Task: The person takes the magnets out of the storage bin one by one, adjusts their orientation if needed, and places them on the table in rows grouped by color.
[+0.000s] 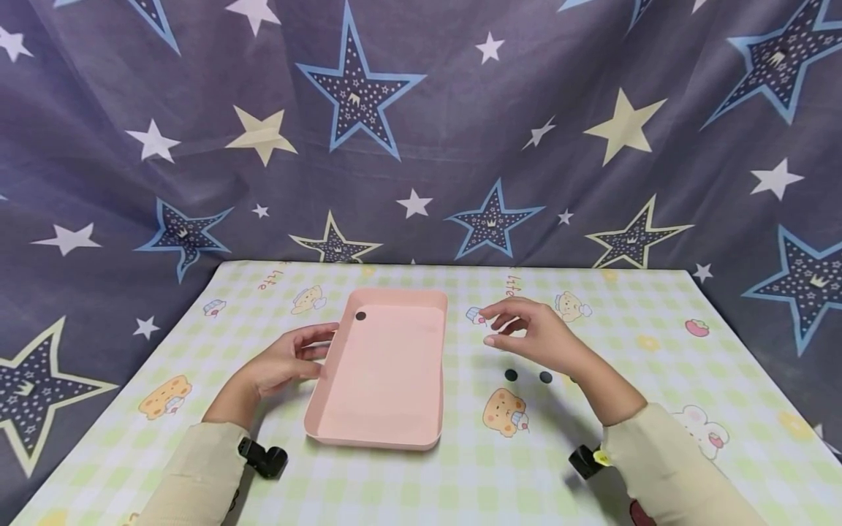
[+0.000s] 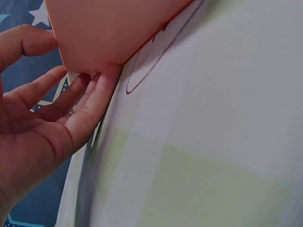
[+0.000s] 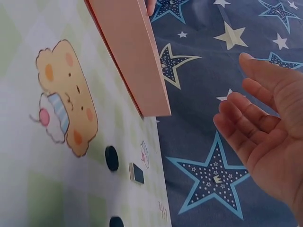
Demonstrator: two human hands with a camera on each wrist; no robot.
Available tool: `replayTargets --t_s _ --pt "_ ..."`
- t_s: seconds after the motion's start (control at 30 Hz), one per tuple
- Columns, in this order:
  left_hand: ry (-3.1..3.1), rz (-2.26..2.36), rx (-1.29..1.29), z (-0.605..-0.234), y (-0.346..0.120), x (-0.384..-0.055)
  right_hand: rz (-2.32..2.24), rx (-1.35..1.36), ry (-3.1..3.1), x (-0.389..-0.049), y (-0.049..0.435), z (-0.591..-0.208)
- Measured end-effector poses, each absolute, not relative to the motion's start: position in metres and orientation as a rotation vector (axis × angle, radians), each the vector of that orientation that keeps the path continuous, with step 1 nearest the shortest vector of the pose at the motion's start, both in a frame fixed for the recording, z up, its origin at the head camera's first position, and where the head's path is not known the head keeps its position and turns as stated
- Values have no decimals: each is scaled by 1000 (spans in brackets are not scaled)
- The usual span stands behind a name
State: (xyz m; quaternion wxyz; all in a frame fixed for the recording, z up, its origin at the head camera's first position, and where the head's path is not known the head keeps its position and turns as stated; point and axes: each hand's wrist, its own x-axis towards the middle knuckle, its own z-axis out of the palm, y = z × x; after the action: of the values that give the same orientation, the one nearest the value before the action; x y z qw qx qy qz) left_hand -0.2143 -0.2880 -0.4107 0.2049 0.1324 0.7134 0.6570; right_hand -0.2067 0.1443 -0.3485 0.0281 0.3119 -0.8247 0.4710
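A shallow pink tray (image 1: 381, 380) lies on the table, with one small black disc (image 1: 360, 316) inside near its far left corner. My left hand (image 1: 289, 358) rests against the tray's outer left wall; in the left wrist view its extended fingers (image 2: 97, 101) touch the pink side. To the right of the tray, my right hand (image 1: 533, 332) hovers above the table, fingers loosely bent and holding nothing. Below it lie black discs (image 1: 511, 375), one partly hidden by the wrist. The right wrist view also reveals a small dark rectangular piece (image 3: 137, 173) beside a round disc (image 3: 111, 158).
A checked tablecloth (image 1: 263, 497) with cartoon prints covers the table. Behind the far edge hangs a dark curtain (image 1: 421, 168) patterned with stars. Each wrist carries a black camera, such as the left camera (image 1: 264, 459).
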Motion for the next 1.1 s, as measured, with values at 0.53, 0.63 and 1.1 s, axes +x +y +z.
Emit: replayTargets --t_s 0.53,0.63,1.1 --pt "2005 1831 357 -410 -287 -213 1439 1075 -2505 -220 109 -340" --pt "2010 1827 351 -410 -286 -213 1452 1075 -2505 -222 102 -338" --pt "2001 1830 355 -410 -287 -212 1612 1030 -2516 -238 65 -342"
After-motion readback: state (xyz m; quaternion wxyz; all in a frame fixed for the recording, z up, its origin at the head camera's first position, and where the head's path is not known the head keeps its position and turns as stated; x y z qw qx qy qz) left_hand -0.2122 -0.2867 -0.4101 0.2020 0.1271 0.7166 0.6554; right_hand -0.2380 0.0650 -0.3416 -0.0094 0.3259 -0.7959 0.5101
